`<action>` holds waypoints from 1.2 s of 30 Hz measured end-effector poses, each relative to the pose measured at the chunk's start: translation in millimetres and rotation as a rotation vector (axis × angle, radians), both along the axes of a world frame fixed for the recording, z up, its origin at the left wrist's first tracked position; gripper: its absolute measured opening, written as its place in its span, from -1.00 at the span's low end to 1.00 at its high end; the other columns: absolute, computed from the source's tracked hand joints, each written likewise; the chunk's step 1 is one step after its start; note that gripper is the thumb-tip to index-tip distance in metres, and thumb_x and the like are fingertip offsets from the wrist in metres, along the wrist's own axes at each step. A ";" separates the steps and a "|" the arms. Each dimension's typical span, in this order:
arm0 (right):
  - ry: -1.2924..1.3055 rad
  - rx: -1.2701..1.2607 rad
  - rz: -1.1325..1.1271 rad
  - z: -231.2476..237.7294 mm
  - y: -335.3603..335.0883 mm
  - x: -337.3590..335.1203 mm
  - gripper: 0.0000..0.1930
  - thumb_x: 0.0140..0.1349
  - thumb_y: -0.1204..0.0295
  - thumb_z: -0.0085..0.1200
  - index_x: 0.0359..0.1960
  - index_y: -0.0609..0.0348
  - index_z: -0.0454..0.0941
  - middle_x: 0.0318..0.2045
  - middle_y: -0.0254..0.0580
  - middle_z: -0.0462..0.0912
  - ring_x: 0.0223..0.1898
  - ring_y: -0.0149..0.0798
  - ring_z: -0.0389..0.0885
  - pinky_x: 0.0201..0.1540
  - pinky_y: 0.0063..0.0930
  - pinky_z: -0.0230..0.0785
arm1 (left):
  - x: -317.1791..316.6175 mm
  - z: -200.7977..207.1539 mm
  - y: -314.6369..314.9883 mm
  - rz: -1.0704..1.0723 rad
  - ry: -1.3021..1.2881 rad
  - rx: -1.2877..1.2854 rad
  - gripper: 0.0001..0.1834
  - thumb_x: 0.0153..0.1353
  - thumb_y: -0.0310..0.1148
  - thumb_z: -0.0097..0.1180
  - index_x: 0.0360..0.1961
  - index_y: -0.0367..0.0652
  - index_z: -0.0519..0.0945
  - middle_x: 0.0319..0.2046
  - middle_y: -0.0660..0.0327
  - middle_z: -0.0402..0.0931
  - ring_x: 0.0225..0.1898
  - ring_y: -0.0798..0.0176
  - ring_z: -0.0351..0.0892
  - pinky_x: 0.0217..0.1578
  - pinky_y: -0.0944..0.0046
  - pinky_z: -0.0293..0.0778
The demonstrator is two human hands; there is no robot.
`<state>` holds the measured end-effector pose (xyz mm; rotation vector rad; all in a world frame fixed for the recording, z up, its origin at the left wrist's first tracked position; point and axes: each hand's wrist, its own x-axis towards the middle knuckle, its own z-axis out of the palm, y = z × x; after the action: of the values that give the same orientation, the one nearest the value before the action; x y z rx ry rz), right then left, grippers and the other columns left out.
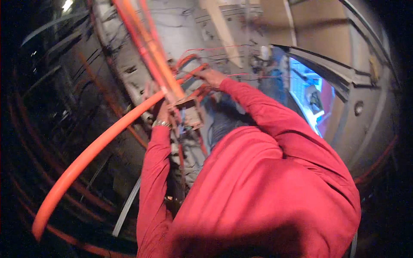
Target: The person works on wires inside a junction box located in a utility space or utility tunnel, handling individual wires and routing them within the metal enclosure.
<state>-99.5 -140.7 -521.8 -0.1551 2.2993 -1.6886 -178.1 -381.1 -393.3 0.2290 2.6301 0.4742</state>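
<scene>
- Surface [170,30]: grey, rough, behind the work; wall or floor, I cannot tell.
- Hose [92,144]: thick and orange, it bends up from the lower left and passes over the left hand to the box.
- Tubes [148,38]: a straight orange-red bundle slanting down from the upper edge, its lower end at the box.
- Box [197,115]: small, open, reddish-brown, in front of the person, just right of the left wrist, with bluish and other strands at it.
- Left hand [162,111]: beside the box, partly behind the hose and blurred; I cannot tell whether it grips anything.
- Right hand [211,77]: up and right of the box, fingers curled, seemingly gripping the loop.
- Loop [188,77]: short orange tubing, between the right hand and the tubes.
- Wires [238,75]: thin and red, running right, near the right hand.
- Step, as I judge it: arranging the tubing around the box. The next move seems to call for a steady box and a firm right-hand hold, guiding the loop without snagging the wires.
</scene>
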 end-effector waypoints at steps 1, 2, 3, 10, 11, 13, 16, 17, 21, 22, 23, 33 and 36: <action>-0.025 -0.024 -0.036 -9.3 3.5 7.3 -0.55 0.27 0.27 -0.03 0.19 0.04 0.36 -0.02 0.03 0.57 0.00 0.14 0.52 0.03 -0.10 0.37 | 7.5 -7.1 -11.7 0.021 -0.063 0.041 -0.57 0.19 -0.15 0.04 0.08 0.01 0.47 0.09 0.15 0.34 0.05 0.06 0.31 0.06 0.03 0.25; -0.041 0.008 -0.019 -11.6 19.9 16.7 -0.55 0.27 0.27 -0.03 0.19 0.04 0.36 -0.02 0.03 0.57 0.00 0.14 0.52 0.03 -0.10 0.37 | 19.0 -7.7 -29.9 0.077 -0.114 0.077 -0.58 0.19 -0.16 0.03 0.08 0.00 0.47 0.08 0.15 0.35 0.04 0.06 0.32 0.05 0.03 0.25; -0.023 0.026 0.024 -12.8 36.3 27.1 -0.58 0.31 0.27 -0.07 0.18 0.05 0.37 -0.01 0.01 0.57 0.01 0.11 0.52 0.04 -0.11 0.37 | 22.2 -7.6 -34.9 0.103 -0.139 0.080 -0.58 0.19 -0.17 0.03 0.07 0.00 0.47 0.07 0.15 0.35 0.03 0.06 0.32 0.05 0.04 0.26; -0.504 -0.010 0.056 13.6 89.6 72.6 -0.66 0.35 0.22 -0.11 0.09 0.02 0.44 -0.16 0.00 0.62 -0.08 0.05 0.59 0.00 -0.18 0.37 | 7.7 -20.8 -25.4 0.066 -0.154 0.089 -0.60 0.17 -0.22 0.01 0.04 -0.02 0.46 0.02 0.16 0.36 -0.01 0.09 0.35 0.00 0.06 0.29; -0.385 -0.005 0.044 35.6 64.5 64.8 -0.68 0.33 0.23 -0.11 0.05 0.03 0.44 -0.27 0.06 0.61 -0.17 0.09 0.60 -0.12 -0.11 0.39 | 7.5 -21.6 -24.7 0.061 -0.161 0.089 -0.61 0.16 -0.23 0.01 0.04 -0.02 0.46 0.01 0.16 0.37 -0.01 0.09 0.35 -0.01 0.07 0.29; -0.160 -0.017 0.058 80.0 20.8 38.0 -0.68 0.29 0.22 -0.11 0.01 0.05 0.43 -0.35 0.15 0.60 -0.25 0.16 0.60 -0.22 -0.01 0.39 | 10.4 -18.2 -31.4 0.074 -0.159 0.083 -0.61 0.16 -0.24 0.00 0.03 -0.03 0.46 0.00 0.16 0.37 -0.03 0.09 0.36 -0.02 0.08 0.30; -0.088 0.027 0.039 85.8 13.3 17.8 -0.67 0.32 0.18 -0.14 -0.03 0.11 0.42 -0.31 0.16 0.60 -0.22 0.19 0.58 -0.19 0.01 0.37 | 2.1 -24.1 -23.1 0.042 -0.179 0.090 -0.62 0.15 -0.26 -0.01 0.02 -0.04 0.46 -0.02 0.16 0.38 -0.04 0.10 0.37 -0.04 0.09 0.31; -0.159 0.026 0.067 75.7 22.7 20.5 -0.64 0.35 0.13 -0.18 -0.05 0.14 0.41 -0.31 0.17 0.59 -0.19 0.21 0.57 -0.14 0.00 0.35 | 6.0 -24.5 -26.1 0.049 -0.185 0.091 -0.62 0.15 -0.27 -0.01 0.01 -0.04 0.45 -0.03 0.16 0.38 -0.05 0.11 0.38 -0.05 0.09 0.32; -0.307 -0.085 0.095 -17.5 92.9 90.8 -0.49 0.42 -0.03 -0.35 0.16 0.05 0.37 -0.04 0.17 0.55 0.01 0.16 0.53 0.06 -0.08 0.32 | 6.6 -25.2 -29.4 0.054 -0.204 0.100 -0.64 0.14 -0.30 -0.02 0.00 -0.05 0.45 -0.06 0.17 0.39 -0.08 0.12 0.40 -0.07 0.11 0.34; -0.340 -0.014 0.089 -53.1 106.8 119.9 -0.51 0.41 -0.02 -0.32 0.11 0.06 0.40 -0.11 0.15 0.56 -0.03 0.13 0.54 0.02 -0.05 0.32 | 7.3 -25.3 -29.0 0.050 -0.206 0.103 -0.64 0.13 -0.31 -0.03 -0.01 -0.05 0.45 -0.07 0.17 0.39 -0.08 0.12 0.40 -0.08 0.11 0.34; -0.371 0.075 0.087 -74.2 127.7 154.2 -0.52 0.41 -0.02 -0.32 0.07 0.05 0.42 -0.15 0.12 0.57 -0.06 0.13 0.55 -0.01 -0.05 0.33 | 3.1 -31.4 -26.3 0.035 -0.226 0.107 -0.64 0.13 -0.31 -0.03 -0.01 -0.06 0.45 -0.07 0.17 0.40 -0.09 0.13 0.40 -0.08 0.12 0.35; -0.204 -0.231 -0.054 197.6 79.9 74.3 -0.59 0.40 0.09 -0.25 -0.32 0.19 0.45 -0.42 0.14 0.57 -0.33 0.26 0.53 -0.25 -0.01 0.36 | 29.5 -38.4 -53.9 0.075 -0.357 0.144 -0.66 0.10 -0.39 -0.06 -0.05 -0.09 0.44 -0.15 0.18 0.42 -0.15 0.16 0.44 -0.15 0.15 0.39; -0.385 -0.084 -0.070 169.8 90.4 91.4 -0.62 0.43 0.12 -0.29 -0.13 0.14 0.48 -0.38 0.11 0.59 -0.30 0.19 0.58 -0.22 -0.03 0.38 | 23.8 -27.7 -44.7 -0.013 -0.193 0.099 -0.67 0.09 -0.41 -0.07 -0.06 -0.09 0.44 -0.17 0.18 0.43 -0.17 0.17 0.46 -0.17 0.17 0.40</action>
<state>-8.1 -50.2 -352.0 0.2182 1.9712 -1.6764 -154.3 -425.8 -421.0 0.2198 2.4193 0.5926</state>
